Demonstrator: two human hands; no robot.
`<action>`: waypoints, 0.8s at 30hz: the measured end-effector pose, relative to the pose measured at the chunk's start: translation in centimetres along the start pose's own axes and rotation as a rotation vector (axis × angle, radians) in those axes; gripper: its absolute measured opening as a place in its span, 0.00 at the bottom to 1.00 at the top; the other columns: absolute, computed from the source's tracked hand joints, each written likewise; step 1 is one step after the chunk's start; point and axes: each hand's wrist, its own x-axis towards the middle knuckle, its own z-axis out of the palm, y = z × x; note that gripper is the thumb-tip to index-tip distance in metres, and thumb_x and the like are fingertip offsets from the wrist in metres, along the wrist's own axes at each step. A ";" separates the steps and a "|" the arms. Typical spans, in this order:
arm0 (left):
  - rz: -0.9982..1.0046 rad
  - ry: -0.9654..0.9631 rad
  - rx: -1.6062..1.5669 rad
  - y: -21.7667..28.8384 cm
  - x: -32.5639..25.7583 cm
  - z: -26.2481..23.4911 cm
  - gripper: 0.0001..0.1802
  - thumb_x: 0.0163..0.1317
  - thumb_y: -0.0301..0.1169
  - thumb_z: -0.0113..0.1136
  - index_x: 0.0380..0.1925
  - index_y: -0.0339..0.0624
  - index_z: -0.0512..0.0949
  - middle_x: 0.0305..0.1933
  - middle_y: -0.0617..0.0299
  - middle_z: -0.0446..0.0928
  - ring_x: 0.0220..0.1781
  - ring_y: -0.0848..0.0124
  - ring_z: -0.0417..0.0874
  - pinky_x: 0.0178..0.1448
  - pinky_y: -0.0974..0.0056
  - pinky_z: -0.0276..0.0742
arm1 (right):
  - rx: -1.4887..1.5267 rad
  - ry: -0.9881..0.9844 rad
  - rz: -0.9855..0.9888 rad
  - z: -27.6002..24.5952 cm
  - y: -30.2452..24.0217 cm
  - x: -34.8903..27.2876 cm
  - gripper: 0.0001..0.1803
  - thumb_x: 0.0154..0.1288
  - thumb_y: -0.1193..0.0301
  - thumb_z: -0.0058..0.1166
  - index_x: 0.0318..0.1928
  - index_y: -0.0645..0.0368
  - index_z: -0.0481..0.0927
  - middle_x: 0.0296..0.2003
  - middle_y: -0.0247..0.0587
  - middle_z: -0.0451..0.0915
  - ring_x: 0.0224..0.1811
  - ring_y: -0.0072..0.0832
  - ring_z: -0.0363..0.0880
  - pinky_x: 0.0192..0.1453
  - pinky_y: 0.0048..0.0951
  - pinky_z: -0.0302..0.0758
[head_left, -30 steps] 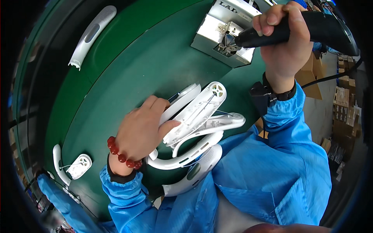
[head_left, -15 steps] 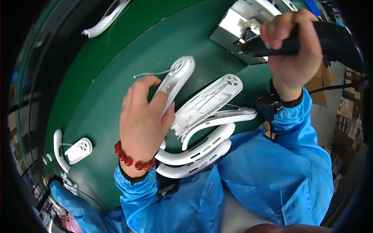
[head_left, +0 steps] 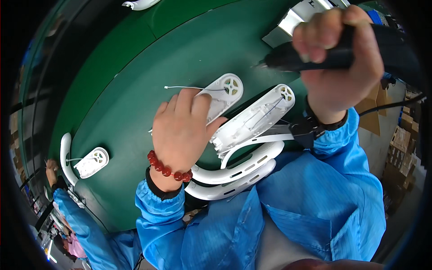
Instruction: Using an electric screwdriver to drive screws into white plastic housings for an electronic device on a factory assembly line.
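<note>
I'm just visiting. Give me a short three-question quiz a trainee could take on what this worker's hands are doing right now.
1. True or false: the left hand rests on a white plastic shell.
2. What does the right hand grip?
A. a black power screwdriver
B. a paintbrush
C. a cup
3. What colour is the work surface?

Key: 1 true; 2 A; 3 green.

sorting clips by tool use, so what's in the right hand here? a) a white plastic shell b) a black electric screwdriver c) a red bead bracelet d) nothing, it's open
b: the right hand is closed around a black electric screwdriver raised above the green table, while the left hand presses on a white plastic shell.
</note>
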 end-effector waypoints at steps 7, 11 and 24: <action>-0.030 -0.017 -0.075 -0.4 0.5 0.2 0.34 0.48 0.46 0.75 0.52 0.40 0.77 0.39 0.57 0.80 0.39 0.58 0.85 0.41 0.57 0.80 | -0.007 0.121 0.055 3.6 4.1 -1.0 0.15 0.70 0.67 0.62 0.39 0.62 0.69 0.21 0.45 0.77 0.20 0.28 0.74 0.29 0.32 0.76; -0.032 -0.022 -0.087 -0.7 0.6 0.5 0.33 0.49 0.46 0.74 0.51 0.39 0.78 0.40 0.57 0.81 0.39 0.58 0.85 0.42 0.57 0.81 | -0.017 0.151 0.124 4.0 4.9 -1.3 0.16 0.69 0.66 0.63 0.40 0.62 0.69 0.21 0.44 0.77 0.21 0.27 0.75 0.30 0.32 0.76; -0.044 -0.055 -0.096 -0.6 0.9 -0.2 0.34 0.45 0.41 0.78 0.51 0.39 0.78 0.42 0.56 0.82 0.40 0.56 0.86 0.41 0.57 0.81 | -0.008 0.180 0.202 4.4 4.7 -0.7 0.18 0.69 0.64 0.63 0.40 0.62 0.69 0.22 0.46 0.77 0.19 0.28 0.73 0.28 0.30 0.75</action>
